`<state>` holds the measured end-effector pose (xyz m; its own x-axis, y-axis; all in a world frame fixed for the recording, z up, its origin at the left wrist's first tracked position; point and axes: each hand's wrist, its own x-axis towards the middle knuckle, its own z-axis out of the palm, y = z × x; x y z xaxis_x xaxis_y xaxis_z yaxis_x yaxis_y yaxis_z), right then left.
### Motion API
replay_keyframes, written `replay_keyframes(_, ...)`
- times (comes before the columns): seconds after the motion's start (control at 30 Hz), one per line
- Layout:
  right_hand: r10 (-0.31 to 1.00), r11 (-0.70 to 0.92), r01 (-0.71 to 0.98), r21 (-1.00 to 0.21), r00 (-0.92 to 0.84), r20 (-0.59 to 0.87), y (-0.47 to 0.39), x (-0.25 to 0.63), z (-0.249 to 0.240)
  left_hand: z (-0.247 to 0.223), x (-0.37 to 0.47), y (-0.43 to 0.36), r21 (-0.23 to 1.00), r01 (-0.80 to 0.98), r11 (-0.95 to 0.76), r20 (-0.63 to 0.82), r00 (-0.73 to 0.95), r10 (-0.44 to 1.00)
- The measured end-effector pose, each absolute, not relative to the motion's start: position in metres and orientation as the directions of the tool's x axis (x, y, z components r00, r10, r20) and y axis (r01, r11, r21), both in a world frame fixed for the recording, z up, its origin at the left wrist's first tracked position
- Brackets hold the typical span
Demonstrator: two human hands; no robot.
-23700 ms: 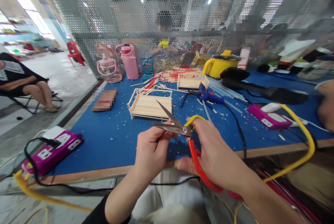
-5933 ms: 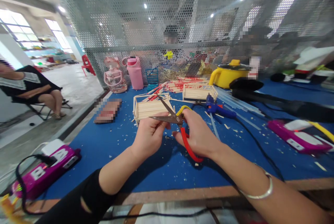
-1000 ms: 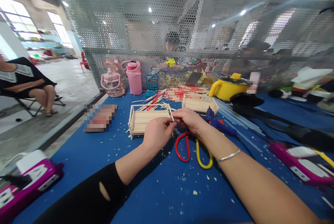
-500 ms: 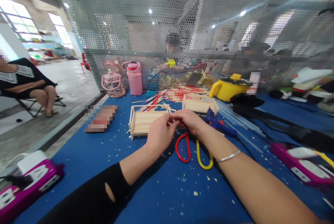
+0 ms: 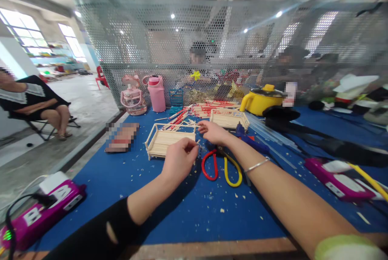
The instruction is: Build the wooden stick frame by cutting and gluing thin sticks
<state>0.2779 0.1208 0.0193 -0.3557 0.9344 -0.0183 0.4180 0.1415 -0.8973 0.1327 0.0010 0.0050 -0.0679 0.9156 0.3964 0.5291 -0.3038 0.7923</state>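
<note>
Stick frame (image 5: 158, 143): pale, slatted base with raised rails; stands on the blue surface (image 5: 176, 215), left of centre, just beyond the left hand.
Left hand (image 5: 178, 161): thumb and fingertips pinched on a short stick piece (image 5: 198, 142), probably because so slight a thing allows no fuller grip.
Right hand (image 5: 214, 132): fingers loosely spread, nothing seen in them; right of the frame.
Scissors (image 5: 216, 167): red and yellow handles towards the near edge, presumably for easy pick-up; blades mostly hidden by the right hand.
Second stick frame (image 5: 226, 120): farther and to the right.
Glue gun (image 5: 241, 131): blue, just beyond the right forearm.
Loose sticks (image 5: 209, 109): red and pale, far side, apparently stock within reach.
Hard to make out: stick frame's near right corner, behind the left hand; pale green blur (image 5: 345, 247), near right, cut off, unidentified.
</note>
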Motion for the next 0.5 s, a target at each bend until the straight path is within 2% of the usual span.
replay_keyframes(0.13,0.789,0.202,0.386,-0.9,-0.608,-0.083,0.093,0.266,0.019,0.004,0.104,-0.048,0.79,0.563,-0.242,0.334,-0.065,0.94)
replay_keyframes(0.23,0.703,0.257,0.366,-0.894,-0.706,-0.087,0.066,0.263,0.014,-0.002,0.086,-0.083,0.817,0.557,-0.148,0.311,-0.21,0.927)
replay_keyframes(0.37,0.72,0.343,0.369,-0.864,-0.693,-0.01,0.037,0.262,0.004,-0.01,0.08,-0.108,0.923,0.378,-0.07,0.216,-0.359,0.908)
replay_keyframes(0.5,0.804,0.382,0.426,-0.82,-0.591,0.067,0.015,0.267,-0.001,-0.014,0.076,-0.102,0.949,0.297,-0.101,0.202,-0.331,0.922)
